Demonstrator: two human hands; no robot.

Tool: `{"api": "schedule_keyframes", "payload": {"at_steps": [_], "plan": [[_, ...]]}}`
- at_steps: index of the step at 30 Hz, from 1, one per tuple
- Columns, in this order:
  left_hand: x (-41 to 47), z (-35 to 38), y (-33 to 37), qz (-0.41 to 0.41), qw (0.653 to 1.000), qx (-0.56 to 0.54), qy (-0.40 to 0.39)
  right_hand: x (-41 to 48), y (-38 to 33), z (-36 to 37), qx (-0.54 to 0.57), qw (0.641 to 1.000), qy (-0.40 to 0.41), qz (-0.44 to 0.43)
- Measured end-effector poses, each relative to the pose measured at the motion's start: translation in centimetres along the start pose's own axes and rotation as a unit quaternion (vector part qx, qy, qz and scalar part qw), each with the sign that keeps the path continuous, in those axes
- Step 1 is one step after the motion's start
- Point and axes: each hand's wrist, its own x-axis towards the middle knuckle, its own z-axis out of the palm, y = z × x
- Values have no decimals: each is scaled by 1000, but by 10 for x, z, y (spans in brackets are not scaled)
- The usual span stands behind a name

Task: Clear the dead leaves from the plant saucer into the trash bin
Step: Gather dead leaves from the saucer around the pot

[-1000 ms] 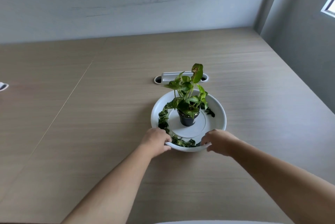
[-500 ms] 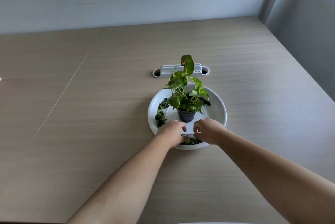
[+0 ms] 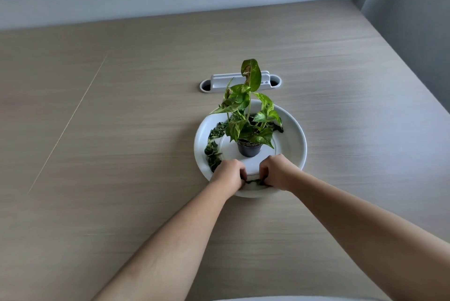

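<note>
A white round saucer (image 3: 293,145) sits on the wooden table (image 3: 121,154) with a small dark pot (image 3: 249,149) of a green leafy plant (image 3: 246,115) at its middle. Dark dead leaves (image 3: 214,147) lie along the saucer's left trough, and a few more behind the plant on the right. At the saucer's near edge my left hand (image 3: 229,174) and my right hand (image 3: 276,171) are both curled over a clump of dead leaves (image 3: 254,182) that shows between them. No trash bin shows in the head view.
A white cable-port cover (image 3: 239,81) is set into the table behind the saucer. Walls close off the far and right sides. A pale curved edge (image 3: 292,299) shows at the bottom of the view.
Both hands left the saucer's outer rim, moved inward over its near trough, and closed together on the dead leaves there. The camera view shifted slightly.
</note>
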Motion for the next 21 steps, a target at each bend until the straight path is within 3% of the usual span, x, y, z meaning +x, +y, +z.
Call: {"api": "schedule_keyframes", "payload": {"at_steps": [4, 9, 16, 21], "plan": [[-2, -13, -10, -10, 992, -124, 30, -4, 4, -15, 145, 988, 34, 49], [-6, -29, -23, -37, 965, -256, 52, -18, 11, -32, 306, 944, 76, 98], [-12, -28, -8, -16, 945, -326, 23, -43, 17, -40, 375, 912, 121, 118], [-19, -7, 44, 42, 937, -347, -23, -88, 56, -52, 395, 894, 171, 125]]}}
